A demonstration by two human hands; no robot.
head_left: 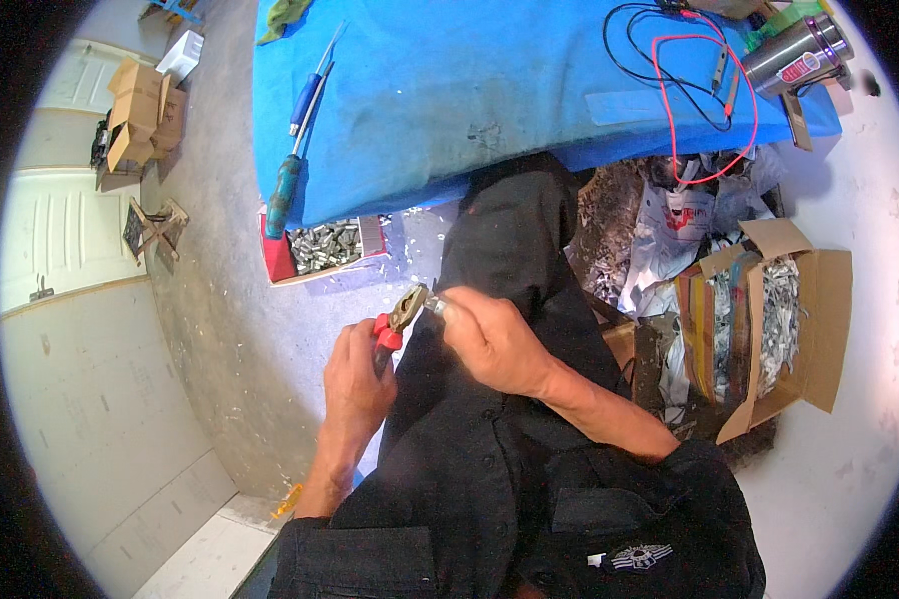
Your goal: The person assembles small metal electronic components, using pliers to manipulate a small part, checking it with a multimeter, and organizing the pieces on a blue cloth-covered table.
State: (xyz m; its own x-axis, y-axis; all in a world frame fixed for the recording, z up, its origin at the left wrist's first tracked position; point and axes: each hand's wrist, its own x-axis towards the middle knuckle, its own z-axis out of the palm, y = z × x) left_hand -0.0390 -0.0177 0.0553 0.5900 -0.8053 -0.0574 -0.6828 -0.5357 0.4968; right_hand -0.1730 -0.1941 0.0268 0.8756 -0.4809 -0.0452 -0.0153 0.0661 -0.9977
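Over my lap, my left hand is closed round the handles of a pair of pliers with red and black grips. The jaws point up and to the right. My right hand pinches a small silvery metal piece between thumb and fingers, right by the plier jaws. Whether the jaws touch the piece, I cannot tell. Beyond my hands, on the floor, a red and white box holds many small metal pieces.
Two screwdrivers lie on the blue-covered table. Test leads and a steel flask are at its far right. Right of my legs stands an open cardboard box of metal scraps, near a white plastic bag. Cartons sit far left.
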